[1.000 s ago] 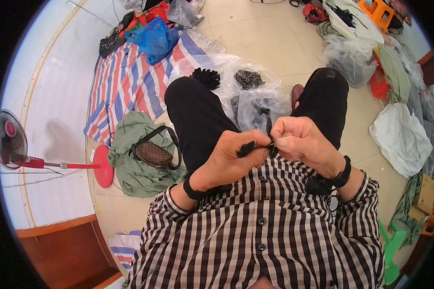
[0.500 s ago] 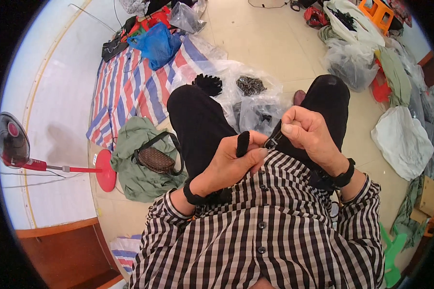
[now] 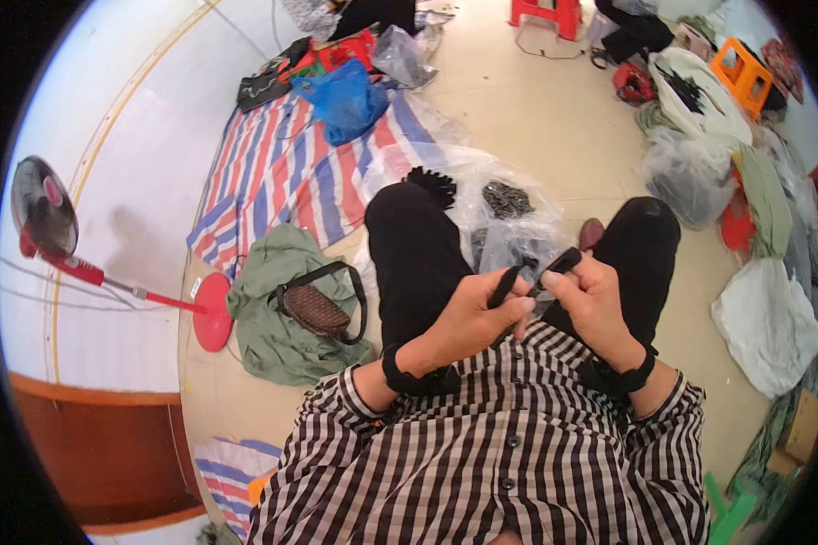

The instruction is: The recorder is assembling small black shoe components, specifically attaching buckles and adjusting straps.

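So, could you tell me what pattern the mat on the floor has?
The mat has red, blue and white stripes, seen in the head view.

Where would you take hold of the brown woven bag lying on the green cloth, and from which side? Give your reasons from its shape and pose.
Grip the dark strap of the brown woven bag, probably coming from above on the side nearer the person's knee. The strap loops clear of the body there, so fingers could hook under it, while the bag lies flat on the green cloth.

Red pedestal fan by the wall, striped tarp under a blue plastic bag, brown woven handbag on green cloth, orange stool far right.
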Action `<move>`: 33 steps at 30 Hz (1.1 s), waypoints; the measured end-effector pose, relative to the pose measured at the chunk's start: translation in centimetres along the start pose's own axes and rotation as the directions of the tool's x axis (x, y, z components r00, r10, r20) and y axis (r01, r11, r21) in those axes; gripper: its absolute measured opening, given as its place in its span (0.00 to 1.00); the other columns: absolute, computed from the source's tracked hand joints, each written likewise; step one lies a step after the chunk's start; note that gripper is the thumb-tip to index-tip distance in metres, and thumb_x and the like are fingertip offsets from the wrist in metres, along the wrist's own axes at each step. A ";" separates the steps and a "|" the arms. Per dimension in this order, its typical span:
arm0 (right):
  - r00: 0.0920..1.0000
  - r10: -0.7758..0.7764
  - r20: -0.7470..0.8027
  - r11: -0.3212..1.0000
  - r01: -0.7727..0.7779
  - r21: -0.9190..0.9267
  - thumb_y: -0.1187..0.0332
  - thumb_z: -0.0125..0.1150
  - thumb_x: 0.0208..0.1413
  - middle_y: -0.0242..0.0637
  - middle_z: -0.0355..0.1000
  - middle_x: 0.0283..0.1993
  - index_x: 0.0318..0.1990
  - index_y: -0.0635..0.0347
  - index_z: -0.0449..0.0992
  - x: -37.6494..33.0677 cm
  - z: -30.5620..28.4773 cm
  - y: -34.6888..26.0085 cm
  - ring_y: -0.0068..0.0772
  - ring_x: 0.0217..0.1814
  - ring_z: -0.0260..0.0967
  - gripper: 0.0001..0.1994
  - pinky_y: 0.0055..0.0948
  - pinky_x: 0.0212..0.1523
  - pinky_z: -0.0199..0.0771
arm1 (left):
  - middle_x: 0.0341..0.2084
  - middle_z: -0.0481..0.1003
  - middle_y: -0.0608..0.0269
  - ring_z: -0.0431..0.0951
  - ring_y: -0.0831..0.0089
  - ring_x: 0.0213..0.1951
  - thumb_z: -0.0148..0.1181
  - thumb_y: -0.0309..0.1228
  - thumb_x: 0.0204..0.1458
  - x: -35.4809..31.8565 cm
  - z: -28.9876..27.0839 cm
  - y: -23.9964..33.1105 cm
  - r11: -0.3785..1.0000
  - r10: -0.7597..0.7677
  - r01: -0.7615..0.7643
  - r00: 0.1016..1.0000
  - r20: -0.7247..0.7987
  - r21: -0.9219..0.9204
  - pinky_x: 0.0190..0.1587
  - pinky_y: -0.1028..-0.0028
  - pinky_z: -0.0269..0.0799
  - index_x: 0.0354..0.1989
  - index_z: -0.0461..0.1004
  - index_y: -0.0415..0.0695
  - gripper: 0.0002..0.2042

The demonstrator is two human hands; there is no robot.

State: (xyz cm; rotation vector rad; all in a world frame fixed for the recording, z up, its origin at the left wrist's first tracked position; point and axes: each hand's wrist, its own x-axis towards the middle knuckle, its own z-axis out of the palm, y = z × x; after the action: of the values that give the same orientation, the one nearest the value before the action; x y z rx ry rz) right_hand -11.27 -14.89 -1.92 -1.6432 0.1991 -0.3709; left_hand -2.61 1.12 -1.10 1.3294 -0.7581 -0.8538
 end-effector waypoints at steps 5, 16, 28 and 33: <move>1.000 0.010 -0.013 1.000 -0.010 -0.026 0.71 0.53 0.54 0.17 0.54 0.16 0.28 0.61 0.70 1.1 0.1 1.7 0.08 0.17 0.46 0.05 0.15 0.17 0.45 | 0.19 0.72 0.65 0.72 0.80 0.23 0.49 0.26 0.56 -0.8 -1.1 -1.4 0.998 -0.025 0.027 0.999 0.025 -0.059 0.29 0.78 0.68 0.36 0.66 0.36 0.05; 0.779 0.577 0.244 0.566 -0.598 0.568 0.61 0.52 0.55 0.28 0.61 0.29 0.39 0.56 0.68 2.4 -0.3 8.6 0.23 0.26 0.58 0.10 0.23 0.24 0.59 | 0.17 0.72 0.68 0.66 0.82 0.20 0.50 0.27 0.52 -0.6 -19.1 -1.4 0.928 0.231 -0.006 0.793 -0.564 0.372 0.26 0.79 0.60 0.33 0.70 0.38 0.06; 0.481 0.802 0.354 0.303 -0.839 0.452 0.83 0.42 0.50 0.37 0.66 0.30 0.35 0.64 0.66 0.9 0.6 11.8 0.30 0.28 0.66 0.07 0.28 0.31 0.72 | 0.23 0.74 0.47 0.73 0.49 0.29 0.50 0.28 0.44 5.6 -30.8 -22.3 0.590 0.268 0.394 0.728 -0.631 0.705 0.33 0.55 0.67 0.30 0.71 0.41 0.06; 0.464 0.806 0.367 0.261 -0.836 0.483 0.83 0.42 0.51 0.37 0.66 0.30 0.35 0.64 0.66 1.8 0.7 11.9 0.30 0.28 0.67 0.07 0.28 0.32 0.73 | 0.26 0.73 0.44 0.73 0.47 0.31 0.49 0.29 0.47 10.2 -32.8 -25.0 0.530 0.239 0.531 0.655 -0.717 0.661 0.35 0.55 0.66 0.34 0.71 0.41 0.09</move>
State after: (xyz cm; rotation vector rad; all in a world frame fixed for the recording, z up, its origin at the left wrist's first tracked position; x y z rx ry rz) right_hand -8.30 -16.21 -13.48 -0.6832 0.7977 0.4234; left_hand 28.42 7.62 -29.38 2.4703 -0.3208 0.1136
